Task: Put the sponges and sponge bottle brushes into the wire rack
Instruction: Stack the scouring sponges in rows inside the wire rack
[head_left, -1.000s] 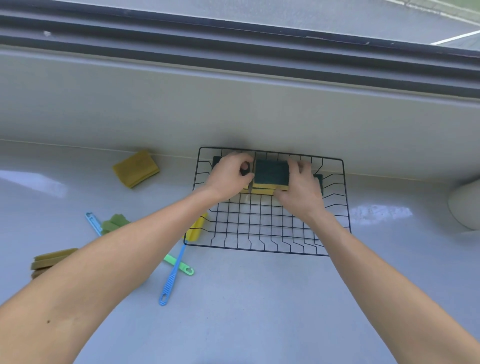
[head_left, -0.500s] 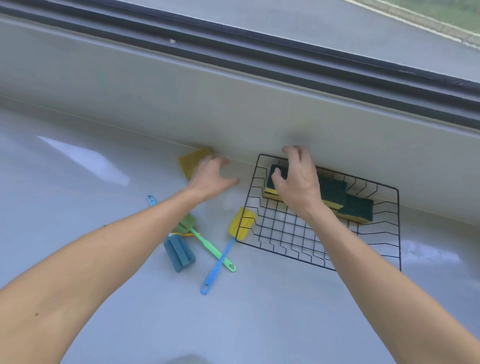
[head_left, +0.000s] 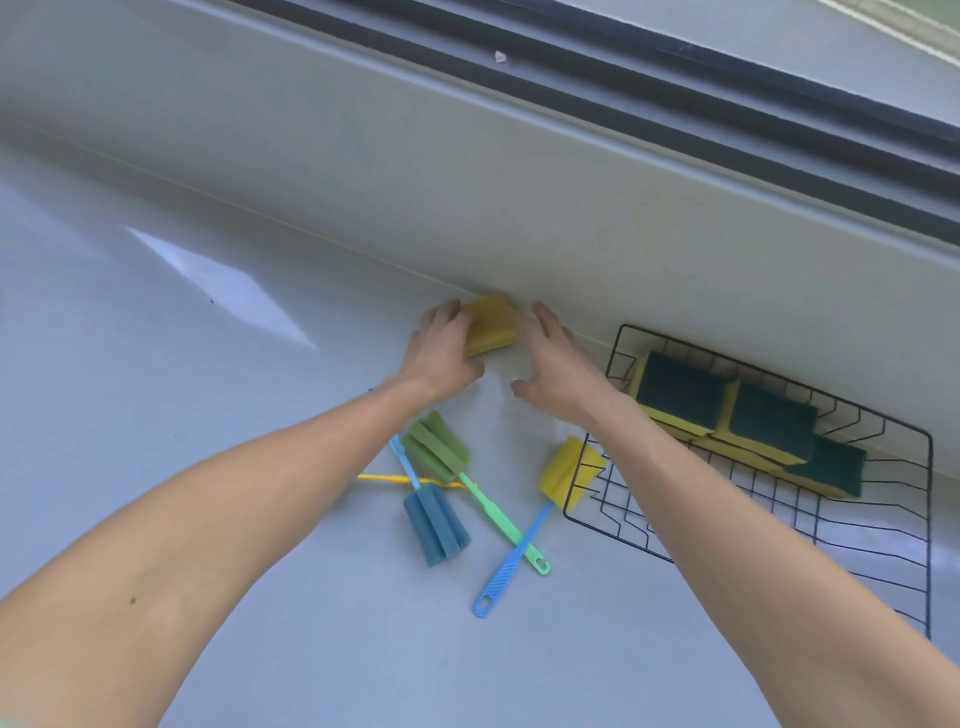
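The grey counter (head_left: 156, 415) fills the lower frame, meeting a pale wall (head_left: 467, 182) above. At right sits the black wire rack (head_left: 883, 545), with 3 green-topped yellow scouring sponges (head_left: 727, 415) along its far side. At center, the left hand (head_left: 441, 353) grips a yellow sponge stack (head_left: 491, 325) against the wall; the right hand (head_left: 558, 369) hovers beside it, fingers spread wide. Below lie 3 sponge bottle brushes: green-headed (head_left: 436, 452), blue-headed (head_left: 434, 525), and yellow-headed (head_left: 563, 473) touching the rack's near corner.
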